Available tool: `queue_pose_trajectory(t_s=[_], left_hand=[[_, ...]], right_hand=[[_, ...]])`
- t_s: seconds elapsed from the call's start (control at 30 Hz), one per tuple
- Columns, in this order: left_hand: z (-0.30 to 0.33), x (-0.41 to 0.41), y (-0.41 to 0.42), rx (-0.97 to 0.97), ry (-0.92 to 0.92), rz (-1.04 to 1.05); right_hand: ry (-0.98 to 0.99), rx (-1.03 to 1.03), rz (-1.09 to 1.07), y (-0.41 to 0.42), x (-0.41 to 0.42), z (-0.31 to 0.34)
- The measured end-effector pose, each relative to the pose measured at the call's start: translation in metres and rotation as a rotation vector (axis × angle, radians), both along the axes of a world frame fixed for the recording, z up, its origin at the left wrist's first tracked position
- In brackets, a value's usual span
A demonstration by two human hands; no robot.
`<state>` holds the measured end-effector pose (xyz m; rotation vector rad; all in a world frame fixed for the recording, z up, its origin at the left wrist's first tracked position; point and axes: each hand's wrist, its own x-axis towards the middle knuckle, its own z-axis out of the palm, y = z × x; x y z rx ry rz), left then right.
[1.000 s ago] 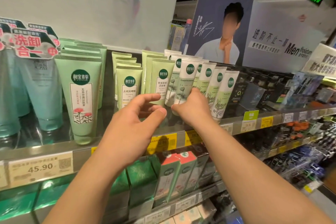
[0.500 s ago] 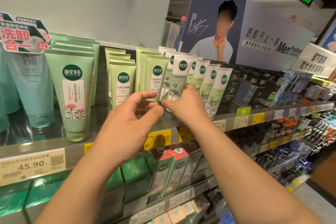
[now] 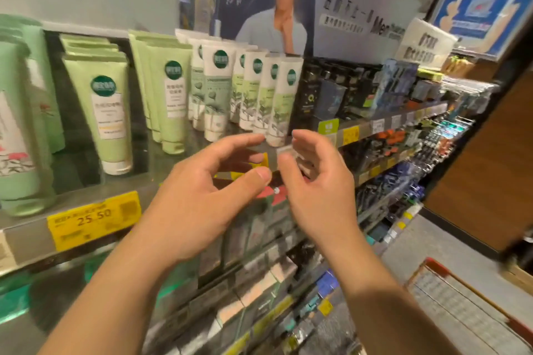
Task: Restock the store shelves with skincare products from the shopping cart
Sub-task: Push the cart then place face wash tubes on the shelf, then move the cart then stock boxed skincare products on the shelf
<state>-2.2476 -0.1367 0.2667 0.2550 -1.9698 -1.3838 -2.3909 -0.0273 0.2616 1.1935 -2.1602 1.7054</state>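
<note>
Hands empty: my left hand (image 3: 202, 196) and right hand (image 3: 314, 190) spread, fingers relaxed, before the shelf (image 3: 95, 228) front edge, below the tubes (image 3: 216, 95).

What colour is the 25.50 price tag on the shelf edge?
Yellow, with orange digits: price tag, clear in the head view.

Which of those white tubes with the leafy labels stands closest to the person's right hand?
The rightmost white tube, at the end of its row beside the dark boxes; its cap sits just above the right hand.

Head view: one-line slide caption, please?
Both empty hands, left hand and right hand, hover open before the shelf's white-and-green tubes.
</note>
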Motion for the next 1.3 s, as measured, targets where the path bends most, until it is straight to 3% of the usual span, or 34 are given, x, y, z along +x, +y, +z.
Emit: queue_pose_trajectory(t_s=[0.47,0.63,0.77,0.93,1.03,1.2,1.3], left_hand=[[-0.095,-0.098,0.138,-0.059,-0.329,-0.355],[-0.136,-0.106,0.190,-0.118,-0.490,-0.371],[-0.179,-0.104,0.236,-0.342,-0.675,-0.417],[-0.238,-0.085,0.280,-0.579,-0.913,-0.520],[-0.261,-0.069,0.295,-0.668,-1.008,-0.521],[-0.268,-0.057,0.312,-0.805,-1.056,-0.490],[-0.270,-0.056,0.315,-0.870,-1.066,-0.491]], right_hand=[[-0.317,0.241,-0.300,0.211,-0.010,-0.085],[-0.423,0.254,-0.412,0.294,0.009,-0.125],[-0.535,0.239,-0.510,0.356,0.037,-0.158],[-0.702,0.442,-0.612,0.407,0.067,-0.194],[-0.680,0.633,-0.683,0.429,0.084,-0.227],[-0.778,1.033,-0.834,0.451,0.118,-0.271],[-0.775,1.082,-0.818,0.453,0.125,-0.273]])
